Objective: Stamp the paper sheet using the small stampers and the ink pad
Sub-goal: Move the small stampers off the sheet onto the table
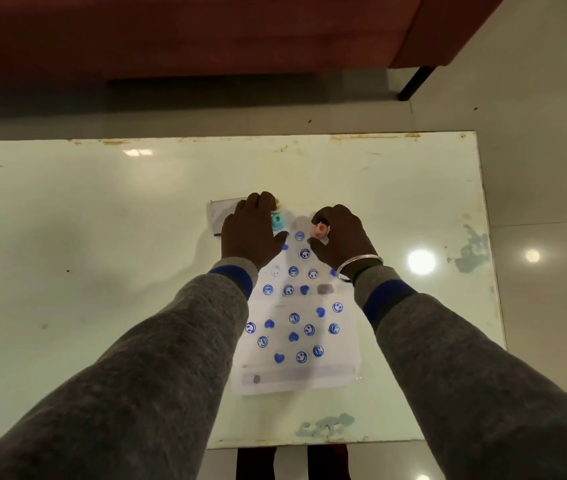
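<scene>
A white box [221, 211] pokes out from under the left hand [249, 233], which lies flat; a teal stamper [278, 221] stands just right of it. The right hand [342, 237] pinches a pink stamper [320, 231] on the paper sheet [295, 327].

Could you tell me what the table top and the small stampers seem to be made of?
The table top looks like painted glass or glossy laminate: it mirrors the lights, and its edges are chipped. The teal stamper and pink stamper look like smooth moulded plastic, though they are partly hidden by the hands.
</scene>
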